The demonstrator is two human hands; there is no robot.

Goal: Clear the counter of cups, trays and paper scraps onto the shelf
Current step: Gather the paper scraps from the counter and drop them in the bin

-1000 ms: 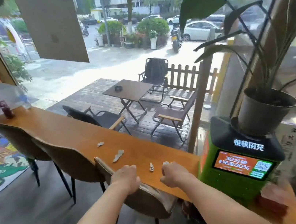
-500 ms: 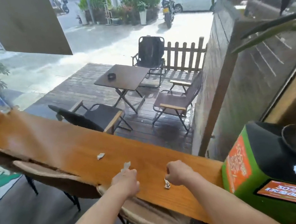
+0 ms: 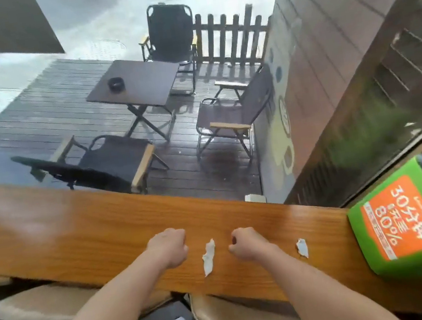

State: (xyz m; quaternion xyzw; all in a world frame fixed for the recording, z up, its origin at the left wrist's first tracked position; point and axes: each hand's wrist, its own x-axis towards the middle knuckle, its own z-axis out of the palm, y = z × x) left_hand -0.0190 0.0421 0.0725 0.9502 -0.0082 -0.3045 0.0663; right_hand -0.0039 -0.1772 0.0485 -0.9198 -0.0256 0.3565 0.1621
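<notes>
A long paper scrap (image 3: 209, 256) lies on the wooden counter (image 3: 78, 234) between my fists; a smaller scrap (image 3: 302, 247) sits right of my right hand (image 3: 245, 243). My left hand (image 3: 168, 245) is curled closed, my right too (whether either holds anything, I cannot tell). A green box (image 3: 405, 221) stands at the counter's right end.

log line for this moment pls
stage: clearing paper scraps | left hand: fisted on wooden counter | right hand: fisted | long paper scrap: between hands | small paper scrap: right of right hand
</notes>
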